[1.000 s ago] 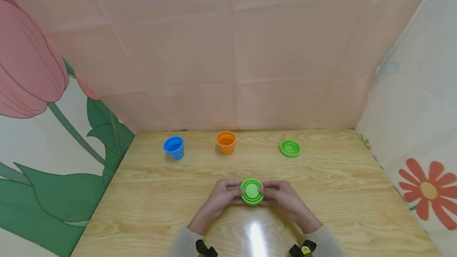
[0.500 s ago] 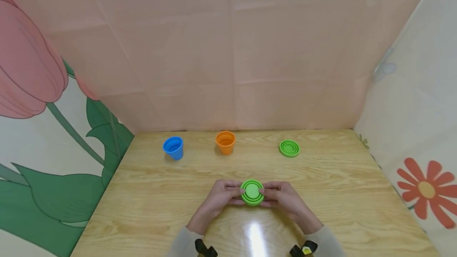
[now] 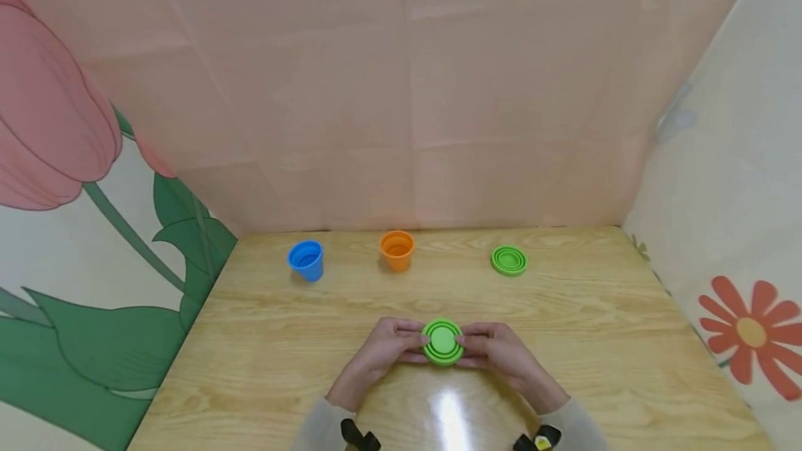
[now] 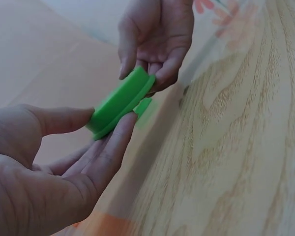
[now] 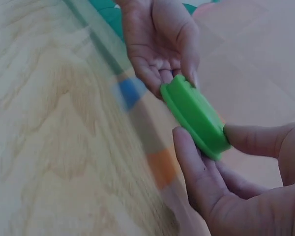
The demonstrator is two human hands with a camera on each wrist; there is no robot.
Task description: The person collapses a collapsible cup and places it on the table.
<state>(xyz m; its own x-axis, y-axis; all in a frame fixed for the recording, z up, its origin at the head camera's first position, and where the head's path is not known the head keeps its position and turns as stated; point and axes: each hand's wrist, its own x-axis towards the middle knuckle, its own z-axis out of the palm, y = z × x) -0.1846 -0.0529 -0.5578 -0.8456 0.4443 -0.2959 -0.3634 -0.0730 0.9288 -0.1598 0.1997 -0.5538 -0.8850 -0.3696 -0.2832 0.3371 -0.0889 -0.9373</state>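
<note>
Between both hands, a green collapsible cup (image 3: pixel 442 342), pressed flat into concentric rings, is held up over the wooden table. Its closed round base faces the head camera. My left hand (image 3: pixel 390 348) pinches the left edge with the thumb on the base side and fingers on the rim side. On the opposite edge, my right hand (image 3: pixel 500 351) pinches it the same way. The left wrist view shows the flattened cup (image 4: pixel 120 103) edge-on with its wider rim lip toward the table. In the right wrist view its side wall (image 5: pixel 199 118) is smooth.
Along the back of the table (image 3: pixel 282 339) stand an upright blue cup (image 3: pixel 306 261) and an upright orange cup (image 3: pixel 397 251). Farther right lies another green flattened cup (image 3: pixel 509 261). A pink backdrop (image 3: pixel 401 89) rises behind, with flower-printed sheets at both sides.
The green cup and both hands sit very slightly lower in the head view than before. Both pinches stay the same, and the other cups have not moved.
</note>
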